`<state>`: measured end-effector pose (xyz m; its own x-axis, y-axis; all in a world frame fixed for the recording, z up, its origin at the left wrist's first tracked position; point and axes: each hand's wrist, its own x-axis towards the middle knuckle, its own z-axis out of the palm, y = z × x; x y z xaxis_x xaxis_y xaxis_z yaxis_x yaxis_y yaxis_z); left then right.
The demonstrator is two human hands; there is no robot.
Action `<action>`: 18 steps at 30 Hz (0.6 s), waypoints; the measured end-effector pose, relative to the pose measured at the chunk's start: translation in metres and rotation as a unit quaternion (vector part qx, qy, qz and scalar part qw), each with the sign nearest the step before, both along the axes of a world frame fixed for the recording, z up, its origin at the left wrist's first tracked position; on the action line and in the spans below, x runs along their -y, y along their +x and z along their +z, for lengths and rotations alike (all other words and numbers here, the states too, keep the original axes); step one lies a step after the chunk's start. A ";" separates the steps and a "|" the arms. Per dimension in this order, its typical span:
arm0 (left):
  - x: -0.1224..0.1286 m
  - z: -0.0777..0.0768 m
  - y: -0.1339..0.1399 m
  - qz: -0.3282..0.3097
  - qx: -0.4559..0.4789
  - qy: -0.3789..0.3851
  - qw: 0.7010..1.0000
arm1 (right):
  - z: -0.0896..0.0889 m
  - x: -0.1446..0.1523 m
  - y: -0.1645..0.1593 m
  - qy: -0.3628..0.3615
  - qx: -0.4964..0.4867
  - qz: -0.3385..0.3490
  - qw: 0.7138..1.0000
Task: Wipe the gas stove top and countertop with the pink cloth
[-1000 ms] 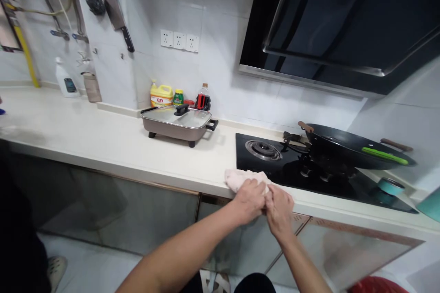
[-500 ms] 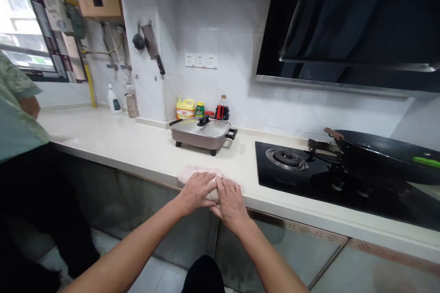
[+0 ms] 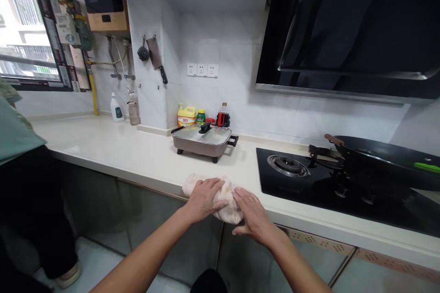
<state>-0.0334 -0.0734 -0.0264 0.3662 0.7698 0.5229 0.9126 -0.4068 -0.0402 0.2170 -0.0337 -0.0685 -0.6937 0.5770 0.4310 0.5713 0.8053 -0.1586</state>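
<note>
Hands, two, bare, set apart from each other with a strip of cloth showing between them: left hand [image 3: 204, 199] laid over the cloth, fingers bent across its top, whether gripping or merely pressing cannot be told; right hand [image 3: 254, 215] loosely spread, fingertips at the cloth's right side, thumb held away from the fingers. Cloth [image 3: 228, 206], one, pale pink, bunched, lying on the front edge of the countertop [image 3: 137, 155] and partly lapping over it, left of the hob. Person, one, in a pale green top [image 3: 19, 130] and dark trousers, standing at the front edge towards the left end. Hob [image 3: 302, 192], black glass, its front side near the countertop's front edge, left burner bare. Pan [image 3: 202, 146], rectangular, brown, glass-lidded, on short feet, beyond the cloth and nearer the back edge. Wok [image 3: 381, 158], black, wooden-handled, over the right part of the hob. Along the back edge, behind the pan: yellow jug [image 3: 187, 116], green bottle [image 3: 201, 116], dark bottle [image 3: 223, 116] with brown cap. Farther left, at the same edge: white bottle [image 3: 117, 109], beige bottle [image 3: 134, 113]. On the wall: sockets [image 3: 202, 70], three; cleaver [image 3: 155, 55], hanging; black scourer [image 3: 143, 53], beside it.
</note>
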 end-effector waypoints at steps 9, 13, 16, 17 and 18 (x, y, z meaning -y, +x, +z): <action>-0.010 -0.004 -0.037 0.003 0.084 -0.019 0.996 | -0.013 0.011 -0.047 0.140 -0.015 -0.078 0.987; 0.014 -0.020 -0.090 0.003 0.205 0.000 0.979 | -0.014 0.034 -0.098 0.108 -0.058 -0.022 0.992; 0.046 -0.028 -0.123 0.031 0.290 -0.042 0.955 | -0.017 0.055 -0.132 -0.003 -0.079 0.053 0.995; 0.057 -0.029 -0.132 0.052 0.308 -0.059 0.948 | -0.019 0.061 -0.141 -0.053 -0.082 0.076 0.992; 0.069 -0.030 -0.139 0.075 0.322 -0.071 0.941 | -0.021 0.066 -0.150 -0.101 -0.085 0.094 0.987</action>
<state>-0.1726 -0.1422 -0.0559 -0.1100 0.8667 0.4865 0.7761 -0.2309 0.5869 0.0671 -0.0996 -0.0896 -0.7241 0.5314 0.4398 0.3660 0.8364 -0.4080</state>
